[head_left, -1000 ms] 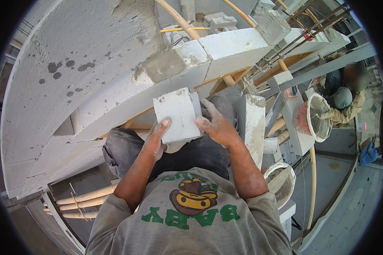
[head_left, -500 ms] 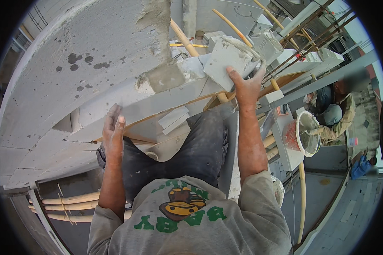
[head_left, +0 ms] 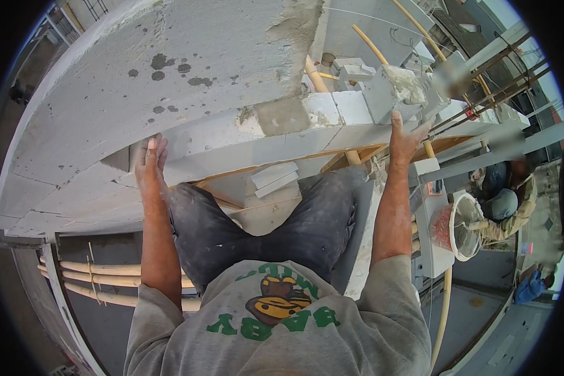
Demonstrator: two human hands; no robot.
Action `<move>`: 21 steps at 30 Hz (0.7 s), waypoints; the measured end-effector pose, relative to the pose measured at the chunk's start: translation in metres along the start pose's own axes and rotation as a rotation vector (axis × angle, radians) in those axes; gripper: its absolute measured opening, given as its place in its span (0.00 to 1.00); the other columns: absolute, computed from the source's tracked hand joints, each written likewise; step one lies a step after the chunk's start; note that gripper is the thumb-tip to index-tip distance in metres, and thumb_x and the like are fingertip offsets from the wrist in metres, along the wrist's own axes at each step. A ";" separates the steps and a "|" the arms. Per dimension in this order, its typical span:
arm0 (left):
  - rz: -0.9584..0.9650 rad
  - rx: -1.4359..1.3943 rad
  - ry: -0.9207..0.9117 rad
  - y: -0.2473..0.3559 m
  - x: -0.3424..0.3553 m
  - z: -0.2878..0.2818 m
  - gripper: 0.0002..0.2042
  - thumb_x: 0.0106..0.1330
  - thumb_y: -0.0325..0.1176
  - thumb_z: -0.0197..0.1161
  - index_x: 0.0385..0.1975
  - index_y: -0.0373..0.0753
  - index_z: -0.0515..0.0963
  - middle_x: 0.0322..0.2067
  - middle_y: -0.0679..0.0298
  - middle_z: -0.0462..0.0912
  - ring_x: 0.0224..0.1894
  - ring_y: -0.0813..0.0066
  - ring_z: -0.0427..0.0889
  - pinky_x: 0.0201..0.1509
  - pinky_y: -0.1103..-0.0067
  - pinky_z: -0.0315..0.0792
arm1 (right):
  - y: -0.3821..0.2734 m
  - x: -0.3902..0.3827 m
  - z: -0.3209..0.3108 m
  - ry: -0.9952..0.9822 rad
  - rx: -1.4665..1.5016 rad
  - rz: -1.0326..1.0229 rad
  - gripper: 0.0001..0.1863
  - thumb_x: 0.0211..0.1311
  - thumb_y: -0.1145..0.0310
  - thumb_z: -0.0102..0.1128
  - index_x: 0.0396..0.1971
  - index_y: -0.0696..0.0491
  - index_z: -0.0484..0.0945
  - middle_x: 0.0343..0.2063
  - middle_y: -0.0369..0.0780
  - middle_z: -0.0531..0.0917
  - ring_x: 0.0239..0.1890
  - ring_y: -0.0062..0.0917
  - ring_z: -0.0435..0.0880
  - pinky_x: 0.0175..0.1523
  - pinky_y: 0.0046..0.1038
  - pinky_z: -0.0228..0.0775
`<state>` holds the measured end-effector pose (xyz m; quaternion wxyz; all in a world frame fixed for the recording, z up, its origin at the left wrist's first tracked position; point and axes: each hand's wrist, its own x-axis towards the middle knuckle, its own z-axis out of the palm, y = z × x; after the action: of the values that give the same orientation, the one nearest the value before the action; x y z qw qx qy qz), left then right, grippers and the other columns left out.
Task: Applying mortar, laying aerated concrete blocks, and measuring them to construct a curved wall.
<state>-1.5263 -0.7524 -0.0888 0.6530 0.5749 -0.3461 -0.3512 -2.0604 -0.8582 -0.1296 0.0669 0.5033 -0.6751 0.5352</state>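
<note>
Left hand (head_left: 150, 166) is empty, fingers loose, by the near edge of the curved wall (head_left: 213, 138), left side. Right hand (head_left: 407, 139) is spread wide against the near side of a pale block (head_left: 378, 97), far right at the wall's top; it's blurry there, can't tell if it's gripping. The block's mortar-smeared face points up and right, long axis honestly hard to make out.

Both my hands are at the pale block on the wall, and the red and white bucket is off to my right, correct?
Not quite: only your right hand is at the pale block; your left hand is apart from it, open beside the curved wall, as the head view shows. The red and white bucket is indeed off to your right.
</note>
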 end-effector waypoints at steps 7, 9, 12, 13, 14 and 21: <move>-0.008 -0.113 0.031 -0.001 0.014 -0.035 0.28 0.70 0.47 0.61 0.62 0.33 0.69 0.59 0.54 0.75 0.62 0.60 0.75 0.66 0.69 0.64 | 0.126 0.047 -0.115 0.012 0.542 0.902 0.34 0.71 0.55 0.57 0.68 0.60 0.63 0.61 0.54 0.75 0.62 0.41 0.77 0.64 0.35 0.69; 0.028 -0.158 -0.005 -0.012 0.019 -0.041 0.27 0.70 0.47 0.61 0.61 0.33 0.69 0.58 0.54 0.75 0.61 0.60 0.75 0.67 0.69 0.64 | 0.149 0.056 -0.124 -0.003 0.530 0.833 0.34 0.71 0.55 0.56 0.68 0.61 0.62 0.61 0.55 0.75 0.62 0.42 0.76 0.64 0.34 0.70; 0.030 -0.157 0.003 -0.027 0.030 -0.053 0.26 0.74 0.43 0.55 0.63 0.27 0.66 0.61 0.48 0.73 0.63 0.60 0.74 0.69 0.70 0.66 | 0.158 0.053 -0.174 0.079 0.555 0.745 0.23 0.70 0.59 0.58 0.54 0.63 0.74 0.41 0.46 0.84 0.40 0.33 0.86 0.44 0.29 0.79; -0.011 -0.165 0.055 -0.031 0.035 -0.052 0.25 0.74 0.41 0.56 0.62 0.27 0.67 0.59 0.51 0.75 0.63 0.62 0.75 0.68 0.72 0.67 | 0.155 0.051 -0.177 0.085 0.521 0.648 0.15 0.69 0.62 0.59 0.42 0.60 0.78 0.32 0.42 0.84 0.29 0.28 0.84 0.35 0.27 0.77; -0.027 -0.104 0.085 -0.034 0.040 -0.053 0.27 0.75 0.41 0.55 0.63 0.25 0.65 0.61 0.50 0.73 0.65 0.62 0.74 0.69 0.72 0.66 | 0.148 0.053 -0.177 0.060 0.475 0.593 0.12 0.68 0.64 0.59 0.39 0.60 0.79 0.30 0.43 0.84 0.27 0.27 0.84 0.33 0.25 0.77; 0.053 0.434 -0.137 -0.042 0.068 -0.039 0.27 0.72 0.43 0.58 0.62 0.26 0.71 0.59 0.51 0.77 0.60 0.61 0.76 0.66 0.70 0.67 | 0.088 0.055 -0.161 0.136 0.148 0.508 0.07 0.65 0.69 0.57 0.35 0.58 0.78 0.26 0.41 0.83 0.25 0.24 0.84 0.29 0.24 0.76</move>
<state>-1.4601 -0.7948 -0.1310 0.4981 0.6673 -0.4721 -0.2894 -2.2256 -0.7714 -0.0849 -0.0612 0.2841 -0.7328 0.6152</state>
